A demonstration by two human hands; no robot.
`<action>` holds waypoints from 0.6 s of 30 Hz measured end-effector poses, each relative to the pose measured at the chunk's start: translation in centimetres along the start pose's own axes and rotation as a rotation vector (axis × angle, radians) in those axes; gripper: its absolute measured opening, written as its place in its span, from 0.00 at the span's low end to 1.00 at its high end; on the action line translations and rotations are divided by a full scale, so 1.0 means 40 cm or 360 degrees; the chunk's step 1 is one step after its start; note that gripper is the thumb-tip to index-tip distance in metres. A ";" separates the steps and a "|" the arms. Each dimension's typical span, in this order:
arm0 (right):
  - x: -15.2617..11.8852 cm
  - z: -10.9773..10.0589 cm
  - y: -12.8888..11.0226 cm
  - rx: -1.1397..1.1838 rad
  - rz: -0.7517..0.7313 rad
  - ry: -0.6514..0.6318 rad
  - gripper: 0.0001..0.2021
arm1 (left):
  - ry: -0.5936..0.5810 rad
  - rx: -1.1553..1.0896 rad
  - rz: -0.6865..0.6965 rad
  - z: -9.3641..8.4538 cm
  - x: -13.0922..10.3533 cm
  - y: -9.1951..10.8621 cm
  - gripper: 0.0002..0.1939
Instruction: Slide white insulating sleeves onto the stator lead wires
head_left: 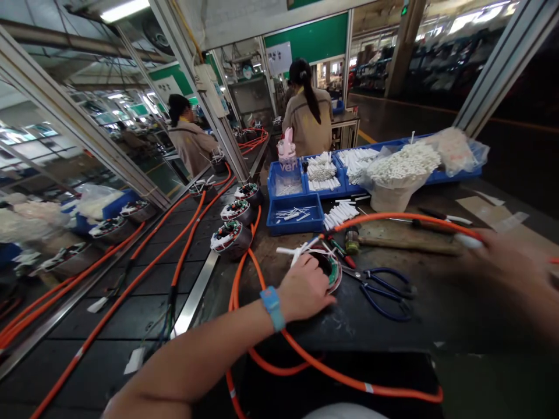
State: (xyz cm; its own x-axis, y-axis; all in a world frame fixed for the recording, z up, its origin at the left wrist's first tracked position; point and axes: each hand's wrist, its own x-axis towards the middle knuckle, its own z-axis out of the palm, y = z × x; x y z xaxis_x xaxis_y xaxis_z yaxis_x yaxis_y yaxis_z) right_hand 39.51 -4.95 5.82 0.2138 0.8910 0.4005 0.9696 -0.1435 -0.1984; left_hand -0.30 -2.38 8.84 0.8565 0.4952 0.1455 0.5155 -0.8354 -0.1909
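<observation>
My left hand [308,285], with a blue band [272,307] at the wrist, is closed over the near left side of a motor stator [335,273] on the dark bench. White sleeves [293,251] and thin wires stick out of the stator's top. An orange cable [384,216] arches from beside the stator to my right hand [506,256], which is smeared by motion and closed around it at the right. Blue-handled scissors or cutters [386,291] lie right of the stator. A hammer [406,244] lies behind them.
Blue bins [294,214] of white sleeves stand behind, beside a bag-lined tub [393,186] and a pink-topped bottle [287,154]. More stators [231,238] and orange cables [192,224] line the slatted conveyor at left. Two co-workers [308,113] sit farther back. Metal posts [205,87] frame the bench.
</observation>
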 end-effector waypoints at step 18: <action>0.028 0.192 -0.535 0.0058 -0.0969 -0.0443 0.20 | 0.0258 -0.0471 -0.0842 0.013 -0.035 0.081 0.30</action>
State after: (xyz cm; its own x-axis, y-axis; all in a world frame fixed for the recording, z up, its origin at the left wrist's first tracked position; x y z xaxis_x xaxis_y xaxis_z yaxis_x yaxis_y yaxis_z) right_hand 18.08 2.42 3.63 -0.4135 0.8869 0.2059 0.9017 0.4302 -0.0422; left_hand 0.18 -5.68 7.51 0.4602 0.8367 0.2968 0.8195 -0.5289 0.2206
